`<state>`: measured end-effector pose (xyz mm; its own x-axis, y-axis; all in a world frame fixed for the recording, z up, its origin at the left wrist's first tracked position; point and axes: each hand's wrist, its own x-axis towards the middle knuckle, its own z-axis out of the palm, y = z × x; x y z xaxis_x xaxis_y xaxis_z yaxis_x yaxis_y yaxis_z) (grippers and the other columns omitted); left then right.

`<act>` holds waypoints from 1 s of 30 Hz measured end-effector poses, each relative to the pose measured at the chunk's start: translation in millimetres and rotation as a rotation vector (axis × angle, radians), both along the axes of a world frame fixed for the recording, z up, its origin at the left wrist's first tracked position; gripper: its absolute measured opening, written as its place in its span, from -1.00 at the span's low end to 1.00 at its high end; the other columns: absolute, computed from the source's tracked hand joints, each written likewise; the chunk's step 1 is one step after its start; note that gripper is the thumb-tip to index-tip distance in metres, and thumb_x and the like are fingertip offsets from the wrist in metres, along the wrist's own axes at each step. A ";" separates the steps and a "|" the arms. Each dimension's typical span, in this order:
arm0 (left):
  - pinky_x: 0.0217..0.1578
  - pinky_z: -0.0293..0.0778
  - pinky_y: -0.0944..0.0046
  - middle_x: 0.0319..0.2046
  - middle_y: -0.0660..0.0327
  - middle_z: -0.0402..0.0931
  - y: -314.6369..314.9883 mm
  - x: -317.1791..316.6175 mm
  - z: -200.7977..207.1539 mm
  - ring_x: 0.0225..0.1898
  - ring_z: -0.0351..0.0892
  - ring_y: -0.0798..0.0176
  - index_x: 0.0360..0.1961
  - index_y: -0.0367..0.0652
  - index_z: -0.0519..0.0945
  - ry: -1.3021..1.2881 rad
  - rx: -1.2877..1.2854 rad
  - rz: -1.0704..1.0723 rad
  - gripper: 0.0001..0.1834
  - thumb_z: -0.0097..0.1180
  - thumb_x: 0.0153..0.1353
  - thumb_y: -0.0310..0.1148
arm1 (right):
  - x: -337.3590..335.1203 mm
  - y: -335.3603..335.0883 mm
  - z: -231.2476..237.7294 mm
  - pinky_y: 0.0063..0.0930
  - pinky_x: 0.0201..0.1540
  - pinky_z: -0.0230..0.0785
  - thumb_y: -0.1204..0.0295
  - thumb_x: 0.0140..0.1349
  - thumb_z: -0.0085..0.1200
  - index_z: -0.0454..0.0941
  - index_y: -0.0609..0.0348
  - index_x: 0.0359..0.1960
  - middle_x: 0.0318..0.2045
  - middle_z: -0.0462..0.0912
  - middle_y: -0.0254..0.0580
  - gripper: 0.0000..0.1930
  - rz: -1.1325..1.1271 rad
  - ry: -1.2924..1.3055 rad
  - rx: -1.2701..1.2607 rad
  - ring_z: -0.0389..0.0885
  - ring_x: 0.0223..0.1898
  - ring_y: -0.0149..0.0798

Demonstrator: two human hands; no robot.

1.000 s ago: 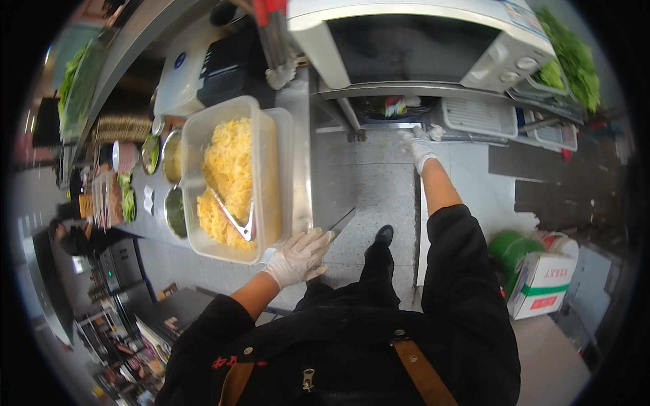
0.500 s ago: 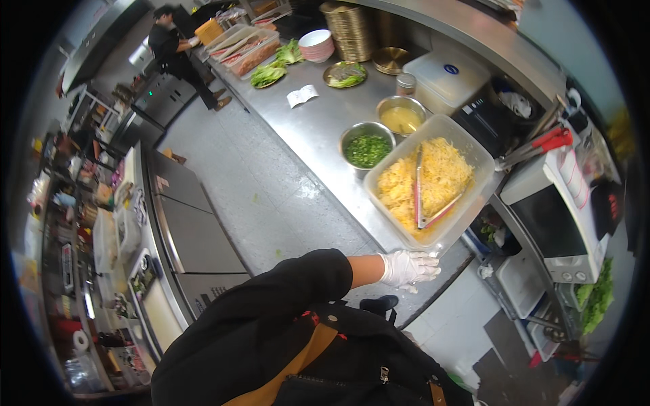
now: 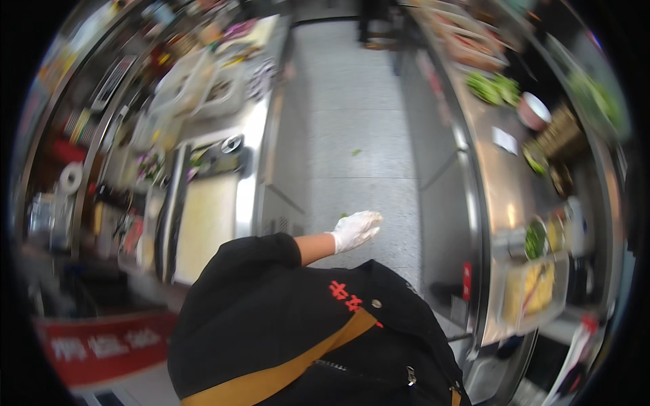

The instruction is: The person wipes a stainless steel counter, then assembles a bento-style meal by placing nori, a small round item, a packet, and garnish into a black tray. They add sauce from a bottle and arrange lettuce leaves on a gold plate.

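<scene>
My left hand, in a white glove, is held out in front of my chest over the aisle floor. Its fingers are stretched out and lie close together, and nothing shows in them. My right hand is out of view. On the steel counter to my right stands a clear plastic tub of yellow shredded food, with tongs lying in it, blurred. Chopped greens fill a metal bowl just beyond it. The cutting board on the left-hand counter is pale and long.
A grey floor aisle runs between two steel counters. Another person's legs stand at its far end. Along the right counter are white paper, leafy greens and pink-and-white bowls. Plastic food tubs line the left counter.
My view has swung left, so the yellow food tub now sits at the far right and the aisle is ahead. My left hand has left the tub's near end and is over the aisle.
</scene>
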<state>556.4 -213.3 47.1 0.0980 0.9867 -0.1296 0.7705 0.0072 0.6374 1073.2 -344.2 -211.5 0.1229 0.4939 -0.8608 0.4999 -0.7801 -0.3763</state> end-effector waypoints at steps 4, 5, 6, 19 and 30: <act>0.25 0.37 0.10 0.18 0.03 0.49 -2.6 -25.7 -11.7 0.24 0.43 -0.04 0.16 -0.16 0.53 -0.216 0.084 0.357 -0.60 0.03 0.37 -0.23 | -34.3 102.2 16.1 -0.36 -0.51 0.38 0.29 0.34 0.01 0.64 0.09 -0.28 -0.38 0.71 -0.20 -0.79 0.153 0.044 0.011 0.58 -0.48 -0.33; 0.25 0.37 0.11 0.17 0.03 0.49 -3.1 -26.7 -16.8 0.23 0.44 -0.04 0.15 -0.16 0.53 -0.221 0.145 0.406 -0.61 0.04 0.36 -0.24 | -44.4 129.4 20.4 -0.37 -0.53 0.37 0.29 0.34 0.01 0.64 0.09 -0.28 -0.38 0.70 -0.21 -0.80 0.190 0.058 0.018 0.57 -0.49 -0.35; 0.24 0.37 0.11 0.16 0.03 0.50 -3.9 -23.0 -21.3 0.22 0.45 -0.04 0.14 -0.17 0.54 -0.234 0.205 0.469 -0.62 0.05 0.36 -0.25 | -53.5 158.4 21.8 -0.38 -0.54 0.35 0.30 0.35 0.00 0.63 0.10 -0.27 -0.39 0.70 -0.22 -0.80 0.232 0.079 0.026 0.56 -0.50 -0.36; 0.21 0.36 0.21 0.05 0.09 0.56 -86.2 -106.8 52.7 0.14 0.52 0.12 0.08 -0.18 0.59 -0.004 0.600 1.443 -0.70 0.01 0.43 -0.30 | -450.0 509.2 137.8 -0.22 -0.37 0.43 0.25 0.34 0.01 0.62 0.28 -0.44 -0.50 0.65 -0.07 -0.66 1.415 0.328 0.607 0.58 -0.52 -0.19; 0.21 0.30 0.29 0.16 0.27 0.49 -187.6 -237.3 64.2 0.14 0.44 0.33 0.21 -0.15 0.52 -0.599 0.924 1.864 -0.57 -0.05 0.49 -0.12 | -749.4 270.3 302.2 -0.67 -0.42 0.36 0.22 0.39 0.09 0.45 0.16 0.13 -0.21 0.66 -0.34 -0.61 1.152 0.907 -0.102 0.52 -0.40 -0.53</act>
